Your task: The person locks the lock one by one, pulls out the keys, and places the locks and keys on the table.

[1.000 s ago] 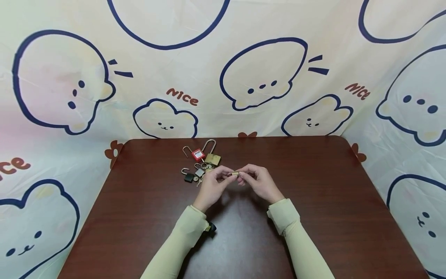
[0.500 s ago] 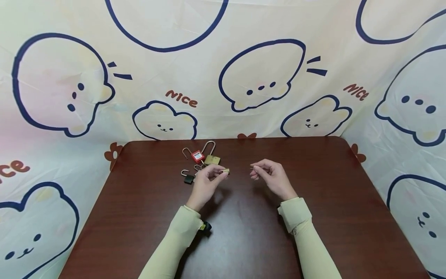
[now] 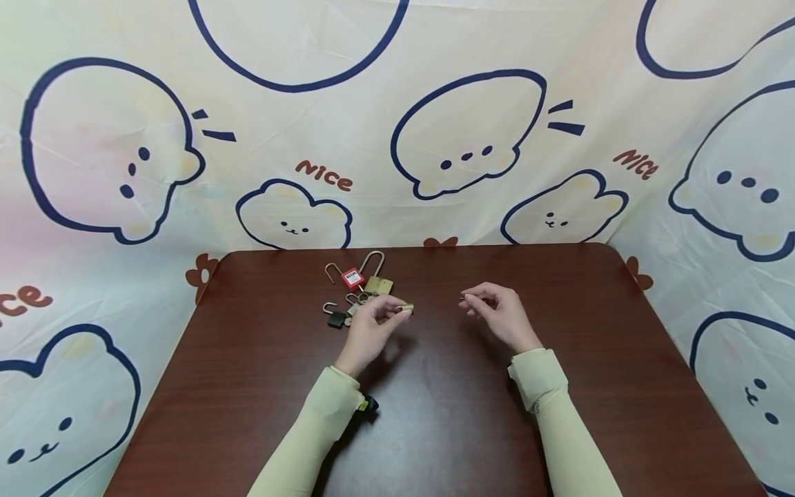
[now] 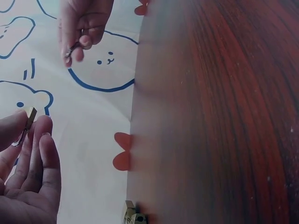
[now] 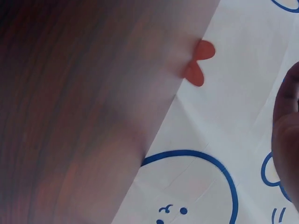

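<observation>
A small brass padlock (image 3: 406, 307) is pinched between the thumb and fingers of my left hand (image 3: 366, 335), raised over the table. The left wrist view shows its brass body (image 4: 31, 116) pointing away from the palm, with the silver shackle near the fingers. To the right, apart from it, my right hand (image 3: 502, 317) pinches a small thin metal key (image 3: 462, 299). This key (image 4: 71, 50) appears as a dark metal sliver at the fingertips in the left wrist view. Only part of the right hand (image 5: 286, 135) shows in the right wrist view.
Behind the left hand lie a red padlock (image 3: 352, 278), a large brass padlock (image 3: 379, 285), a black padlock (image 3: 337, 319) and a partly hidden silver one with keys. They sit on a dark brown table (image 3: 447, 428). A patterned cloth (image 3: 373, 138) hangs behind its far edge.
The hands were together at the brass padlock. The right hand has since drawn away to the right with the key, while the left shifted slightly left, then slightly back right, still holding the padlock.
</observation>
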The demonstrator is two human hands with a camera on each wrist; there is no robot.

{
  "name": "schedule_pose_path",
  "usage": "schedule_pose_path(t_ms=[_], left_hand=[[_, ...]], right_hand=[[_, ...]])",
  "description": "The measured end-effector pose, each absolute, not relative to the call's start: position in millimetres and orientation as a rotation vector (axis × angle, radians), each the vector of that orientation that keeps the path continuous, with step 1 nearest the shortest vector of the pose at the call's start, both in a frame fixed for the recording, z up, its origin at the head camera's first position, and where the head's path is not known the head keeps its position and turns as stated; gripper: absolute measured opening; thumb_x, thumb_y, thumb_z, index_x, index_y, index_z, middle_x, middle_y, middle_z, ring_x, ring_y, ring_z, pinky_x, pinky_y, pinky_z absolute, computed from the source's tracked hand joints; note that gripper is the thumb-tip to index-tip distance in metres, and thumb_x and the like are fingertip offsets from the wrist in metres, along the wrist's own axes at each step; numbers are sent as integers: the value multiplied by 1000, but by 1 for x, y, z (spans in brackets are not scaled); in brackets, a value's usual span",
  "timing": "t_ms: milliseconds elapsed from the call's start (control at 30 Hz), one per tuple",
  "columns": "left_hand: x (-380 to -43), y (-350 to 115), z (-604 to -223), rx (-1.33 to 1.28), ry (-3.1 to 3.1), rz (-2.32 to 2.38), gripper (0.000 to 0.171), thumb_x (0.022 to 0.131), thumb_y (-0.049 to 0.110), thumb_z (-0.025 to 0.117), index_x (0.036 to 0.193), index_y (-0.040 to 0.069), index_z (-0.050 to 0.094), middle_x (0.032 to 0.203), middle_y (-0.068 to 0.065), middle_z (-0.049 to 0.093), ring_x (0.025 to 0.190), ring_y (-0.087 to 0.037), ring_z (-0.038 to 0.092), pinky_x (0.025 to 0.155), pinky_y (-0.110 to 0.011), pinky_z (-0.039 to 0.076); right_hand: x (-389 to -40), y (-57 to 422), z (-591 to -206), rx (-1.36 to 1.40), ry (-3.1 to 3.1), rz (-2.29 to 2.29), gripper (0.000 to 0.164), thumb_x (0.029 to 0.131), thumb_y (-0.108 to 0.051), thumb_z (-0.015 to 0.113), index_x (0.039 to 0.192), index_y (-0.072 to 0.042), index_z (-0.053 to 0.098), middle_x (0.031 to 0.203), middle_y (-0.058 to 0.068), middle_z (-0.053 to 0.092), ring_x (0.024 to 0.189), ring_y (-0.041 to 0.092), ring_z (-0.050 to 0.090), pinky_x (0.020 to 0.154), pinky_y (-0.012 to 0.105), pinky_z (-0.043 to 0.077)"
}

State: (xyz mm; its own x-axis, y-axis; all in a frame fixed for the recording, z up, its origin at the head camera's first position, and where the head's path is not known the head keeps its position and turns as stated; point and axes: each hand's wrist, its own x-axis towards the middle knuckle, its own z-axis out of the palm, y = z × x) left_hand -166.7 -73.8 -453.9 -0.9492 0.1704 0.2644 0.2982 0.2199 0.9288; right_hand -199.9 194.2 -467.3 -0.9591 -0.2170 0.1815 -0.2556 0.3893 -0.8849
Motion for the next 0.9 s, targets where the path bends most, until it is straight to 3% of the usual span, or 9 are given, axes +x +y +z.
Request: schedule_pose_path(t_ms=[167, 500, 767, 900], left_hand=[[-167, -72, -455, -456, -2384, -1831, 14, 88, 5, 70, 98, -4, 69, 88, -24, 74, 81, -41, 67, 66, -23, 55], [-173, -67, -461, -477, -2437, -1765, 13, 87, 6, 71, 98, 0, 70, 90, -19, 75, 78, -31, 69, 69, -31, 57], [-174, -65, -464, -484, -2459, -1755, 13, 87, 6, 71, 98, 0, 71, 89, -19, 75, 79, -39, 67, 68, -35, 57], [-180, -65, -477, -469, -2460, -1759, 12, 87, 7, 72, 98, 2, 71, 89, -18, 75, 78, -37, 68, 67, -34, 57]], right_hand=[[-210, 212, -484, 411, -2648, 1510, 22, 95, -27, 63, 108, -12, 72, 94, 5, 78, 90, 13, 67, 81, 41, 55], [-220, 232, -484, 316, -2731, 1387, 17, 94, -22, 66, 105, -12, 74, 91, 3, 78, 87, 13, 67, 77, 40, 55], [-235, 260, -494, 272, -2794, 1190, 16, 93, -22, 68, 103, -12, 75, 96, 7, 77, 82, 18, 62, 72, 39, 53], [-243, 280, -505, 229, -2866, 1050, 14, 93, -21, 67, 100, -12, 76, 97, 10, 76, 80, 22, 60, 73, 41, 52]])
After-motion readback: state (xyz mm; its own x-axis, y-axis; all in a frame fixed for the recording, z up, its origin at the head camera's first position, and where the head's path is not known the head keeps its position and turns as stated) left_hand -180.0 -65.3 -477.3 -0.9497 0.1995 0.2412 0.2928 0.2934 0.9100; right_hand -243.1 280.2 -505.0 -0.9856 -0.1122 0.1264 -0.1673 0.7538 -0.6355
